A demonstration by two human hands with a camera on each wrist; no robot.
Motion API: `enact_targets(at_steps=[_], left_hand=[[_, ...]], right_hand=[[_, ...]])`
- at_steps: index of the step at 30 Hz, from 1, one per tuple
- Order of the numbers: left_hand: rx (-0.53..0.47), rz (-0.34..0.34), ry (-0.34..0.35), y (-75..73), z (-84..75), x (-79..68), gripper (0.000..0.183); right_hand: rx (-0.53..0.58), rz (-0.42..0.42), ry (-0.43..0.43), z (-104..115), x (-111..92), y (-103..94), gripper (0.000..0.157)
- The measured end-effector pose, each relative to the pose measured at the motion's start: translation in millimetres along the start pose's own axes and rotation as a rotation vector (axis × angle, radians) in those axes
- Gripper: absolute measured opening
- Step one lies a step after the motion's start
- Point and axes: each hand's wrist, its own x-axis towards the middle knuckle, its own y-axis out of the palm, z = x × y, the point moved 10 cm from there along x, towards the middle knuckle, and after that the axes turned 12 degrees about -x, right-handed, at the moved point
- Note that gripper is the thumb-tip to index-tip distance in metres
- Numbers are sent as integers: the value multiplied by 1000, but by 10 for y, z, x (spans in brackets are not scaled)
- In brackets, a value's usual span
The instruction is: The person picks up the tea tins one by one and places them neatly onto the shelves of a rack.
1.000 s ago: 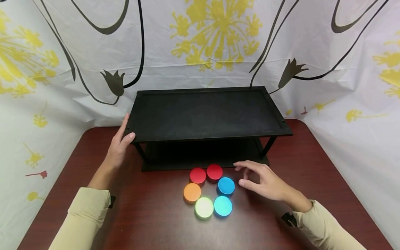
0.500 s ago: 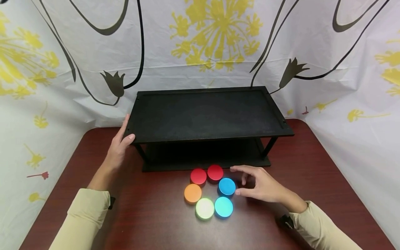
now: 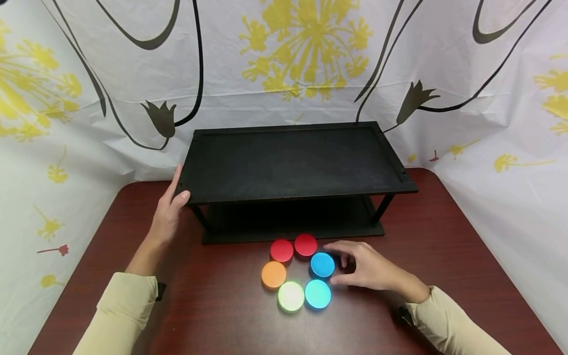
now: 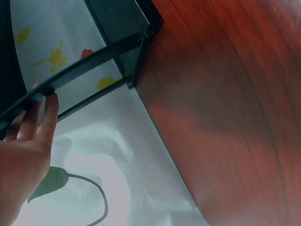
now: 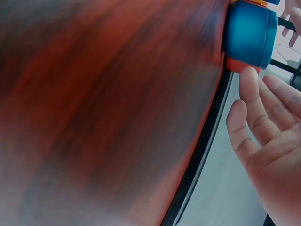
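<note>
My left hand (image 3: 166,217) holds the front left corner of a black two-tier shelf (image 3: 293,162), thumb at the top board and fingers along its side. In the left wrist view, the left fingers (image 4: 44,117) touch a black bar of the frame. My right hand (image 3: 374,266) reaches low over the table with thumb and index finger spread at the right side of a blue round tub (image 3: 322,265). The right wrist view shows the fingers (image 5: 254,106) loosely bent beside a blue lidded tub (image 5: 249,35). Nothing shows in the right palm.
Beside the blue tub, two red tubs (image 3: 305,246), an orange tub (image 3: 273,275), a light green tub (image 3: 291,297) and a light blue tub (image 3: 317,294) form a ring before the shelf. All stand on a dark red-brown table (image 3: 230,315). A patterned white sheet (image 3: 275,108) hangs behind.
My right hand has moved left and slightly toward me, bringing its thumb and index finger close to the blue tub. The left hand keeps its place on the shelf; the tubs stay put.
</note>
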Motion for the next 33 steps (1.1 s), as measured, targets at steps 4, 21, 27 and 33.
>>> enact_targets(at_steps=[4,21,27,33], left_hand=[[49,-65,1,-29,-12,-41,56],[106,-161,13,-66,-30,-123,50],[91,-157,23,-62,-36,-124,51],[90,-153,29,-67,-34,-114,50]], right_hand=[[-18,8,-10,8,0,32,61],[-98,31,6,44,44,105,63],[-80,40,17,40,58,124,62],[-65,35,15,32,61,124,59]])
